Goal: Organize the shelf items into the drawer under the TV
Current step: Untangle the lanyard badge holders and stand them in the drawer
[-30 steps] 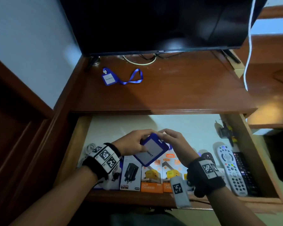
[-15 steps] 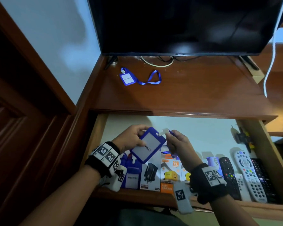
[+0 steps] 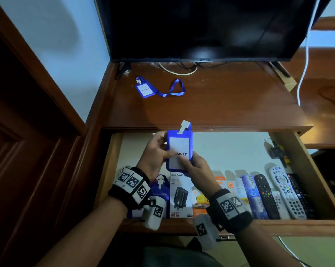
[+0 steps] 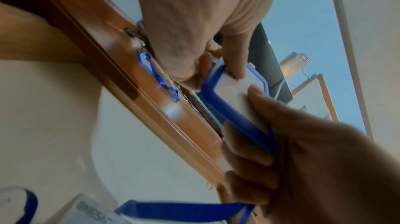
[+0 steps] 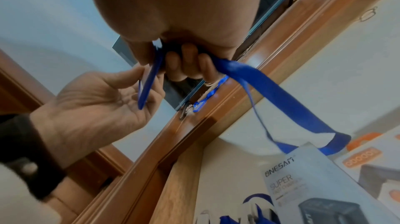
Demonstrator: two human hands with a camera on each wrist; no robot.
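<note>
1. Head view: both hands, left hand and right hand, grip the blue badge holder above the open drawer; another badge holder waits on the shelf.
2. Left wrist view: left thumb pinches the holder's edge; it might slip.
3. Right wrist view: the dangling lanyard could snag the charger box.

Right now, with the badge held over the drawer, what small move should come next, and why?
Probably lower the badge into the drawer beside the charger box: both the left hand and right hand grip it above the row, with its strap dangling.
</note>
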